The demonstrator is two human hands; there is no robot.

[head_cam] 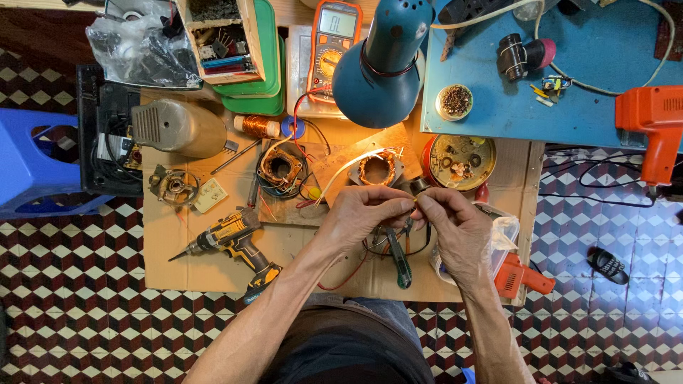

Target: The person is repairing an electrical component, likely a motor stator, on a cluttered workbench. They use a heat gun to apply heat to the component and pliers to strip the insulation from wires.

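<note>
My left hand (363,213) and my right hand (455,227) meet at the centre of the frame, fingertips pinched together on a thin wire (415,201) — the left grip clenched on one side of it, the right grip clenched on the other. The wire is so fine that I can only make out a short pale-gold glint between the fingertips. A pale strand (348,169) runs up and to the left from near my left hand.

Just above my hands sits a motor stator with copper windings (376,169), resting on a wooden board (334,167) that lies on a cardboard sheet (171,242) spread over the tiled floor (78,299). A second wound stator (281,169) lies to its left, ringed by dark cable. Below my hands, partly hidden, a pair of green-handled pliers (400,262) points toward the lower edge.

At lower left of the cardboard lies a yellow-and-black cordless drill (235,242). A spool of copper wire (257,126) sits above centre-left, beside a grey motor housing (178,128). A teal lamp shade (380,71) hangs over the upper middle, with an orange multimeter (333,43) just left of it (its screen is lit). To the right of the stator is a round red tin of small parts (459,162). An orange heat gun (654,128) lies at the right edge on a blue tabletop (605,78).
</note>
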